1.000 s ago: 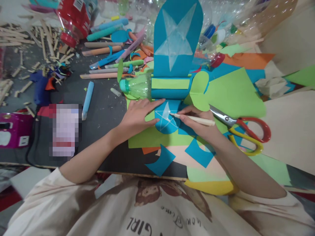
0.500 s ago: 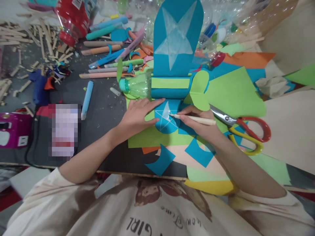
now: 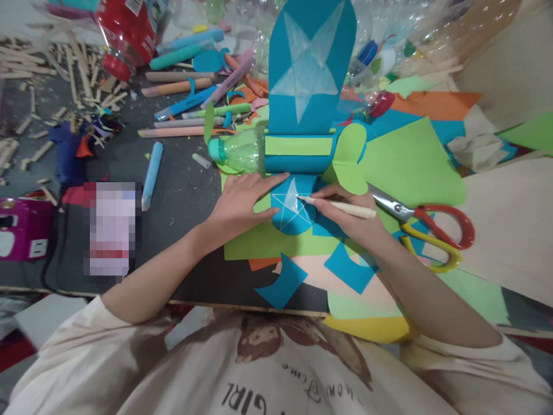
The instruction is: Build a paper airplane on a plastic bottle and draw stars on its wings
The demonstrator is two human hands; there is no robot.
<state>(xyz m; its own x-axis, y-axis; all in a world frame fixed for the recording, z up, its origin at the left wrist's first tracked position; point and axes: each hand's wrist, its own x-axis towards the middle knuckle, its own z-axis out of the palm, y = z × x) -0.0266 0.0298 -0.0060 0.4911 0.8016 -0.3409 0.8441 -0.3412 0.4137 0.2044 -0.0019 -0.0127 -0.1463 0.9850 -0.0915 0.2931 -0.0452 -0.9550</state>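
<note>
A plastic bottle (image 3: 242,153) wrapped in blue and green paper lies across the table like a plane, with one blue wing (image 3: 311,69) standing up, a white star on it. The near blue wing (image 3: 294,213) lies flat and bears a white star outline. My left hand (image 3: 242,204) lies flat with fingers stretched out, pressing on that wing's left edge. My right hand (image 3: 349,216) pinches a cream-coloured pencil (image 3: 341,206), its tip touching the star on the near wing.
Red-and-yellow scissors (image 3: 427,230) lie right of my right hand on green paper (image 3: 415,167). Coloured paper scraps (image 3: 280,282) lie near the table edge. Markers (image 3: 190,104), a blue glue gun (image 3: 69,155) and wooden sticks (image 3: 26,63) fill the left and back.
The pencil tip has shifted slightly along the star outline; my right hand moved a little up and left. My left hand stays put.
</note>
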